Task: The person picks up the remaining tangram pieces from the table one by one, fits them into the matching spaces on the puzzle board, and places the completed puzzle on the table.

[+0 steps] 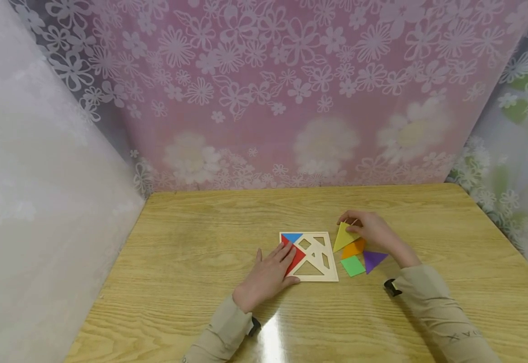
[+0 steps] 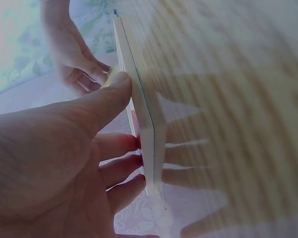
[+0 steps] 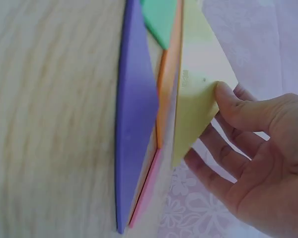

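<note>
My left hand (image 1: 266, 275) lies on a wooden tangram tray (image 1: 333, 274), its fingers spread over the red triangle (image 1: 297, 262) set in the left side. A blue triangle (image 1: 292, 237) fills the tray's upper left corner, and the other cutouts show bare. In the left wrist view, the thumb and fingertips rest along the tray's face. To the right of the tray, my right hand (image 1: 374, 229) pinches a large yellow triangle (image 3: 201, 74) between thumb and fingers, tilted up above the loose pieces.
Just right of the tray lie an orange piece (image 1: 353, 248), a green square (image 1: 352, 266) and a purple triangle (image 1: 374, 260). The right wrist view also shows a pink piece (image 3: 145, 191). Floral curtains (image 1: 245, 101) hang behind and beside the wooden table (image 1: 191, 252).
</note>
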A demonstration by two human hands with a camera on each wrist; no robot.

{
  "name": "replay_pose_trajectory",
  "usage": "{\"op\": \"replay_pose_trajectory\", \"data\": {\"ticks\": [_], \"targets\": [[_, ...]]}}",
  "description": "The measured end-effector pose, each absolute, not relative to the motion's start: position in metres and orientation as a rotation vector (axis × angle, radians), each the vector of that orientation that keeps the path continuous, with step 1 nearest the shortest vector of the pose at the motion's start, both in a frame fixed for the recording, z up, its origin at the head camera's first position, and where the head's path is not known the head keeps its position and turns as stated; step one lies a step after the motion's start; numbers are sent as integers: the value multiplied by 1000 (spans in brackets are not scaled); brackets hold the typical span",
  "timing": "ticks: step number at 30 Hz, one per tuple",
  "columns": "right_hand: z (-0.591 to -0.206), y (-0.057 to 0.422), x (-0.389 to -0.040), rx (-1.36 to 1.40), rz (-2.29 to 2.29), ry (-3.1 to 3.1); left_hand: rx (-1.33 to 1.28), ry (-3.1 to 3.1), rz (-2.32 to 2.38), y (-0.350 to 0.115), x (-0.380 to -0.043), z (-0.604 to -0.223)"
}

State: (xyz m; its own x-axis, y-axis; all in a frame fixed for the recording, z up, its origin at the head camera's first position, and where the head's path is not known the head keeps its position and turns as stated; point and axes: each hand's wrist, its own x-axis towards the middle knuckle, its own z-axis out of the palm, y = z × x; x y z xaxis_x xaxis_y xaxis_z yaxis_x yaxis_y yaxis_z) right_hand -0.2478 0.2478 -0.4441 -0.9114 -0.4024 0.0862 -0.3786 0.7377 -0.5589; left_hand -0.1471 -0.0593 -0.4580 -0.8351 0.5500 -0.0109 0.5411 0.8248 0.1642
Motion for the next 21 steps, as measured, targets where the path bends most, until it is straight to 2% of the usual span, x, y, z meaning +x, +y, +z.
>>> {"op": "replay_pose_trajectory", "data": {"ticks": [21], "targets": [[-427, 253, -232, -586, -1055, 2951, 856, 2923, 288, -59, -148, -460]]}}
